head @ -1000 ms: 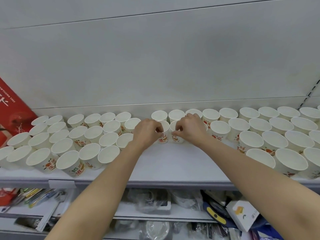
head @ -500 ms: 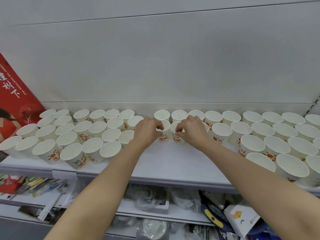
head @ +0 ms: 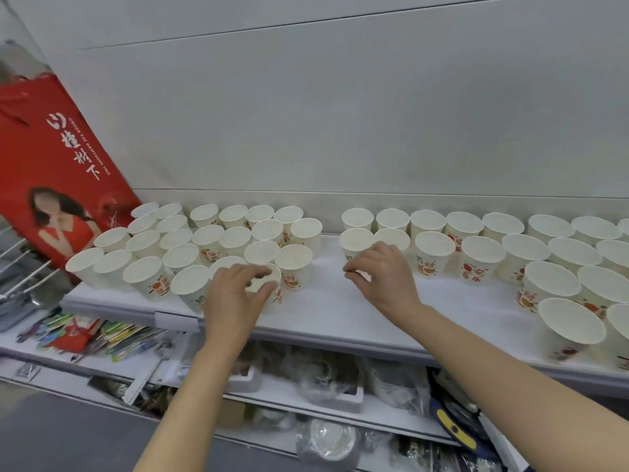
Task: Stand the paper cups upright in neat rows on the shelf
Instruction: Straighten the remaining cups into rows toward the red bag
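Cups stand on the white shelf (head: 340, 311) in two big groups, one at 9 o'clock and one at 3 o'clock, with a bare gap in the middle.

The left hand (head: 231, 294) is at the front of the left group. Its fingers (head: 265, 288) curl over the rim of a front cup (head: 272, 294) and pinch it. The cup looks upright.

The right hand (head: 381, 277) is at the near left corner of the right group. Its fingers are curled in at a small white thing, maybe a cup's rim. I cannot tell if it has a good hold.

To do this step well, I think each hand should hold its cup softly by the rim so the paper does not squash. Slide the cup in beside its neighbours until the sides touch, in line with the row. Go slowly, because a bump could tip the close cups.
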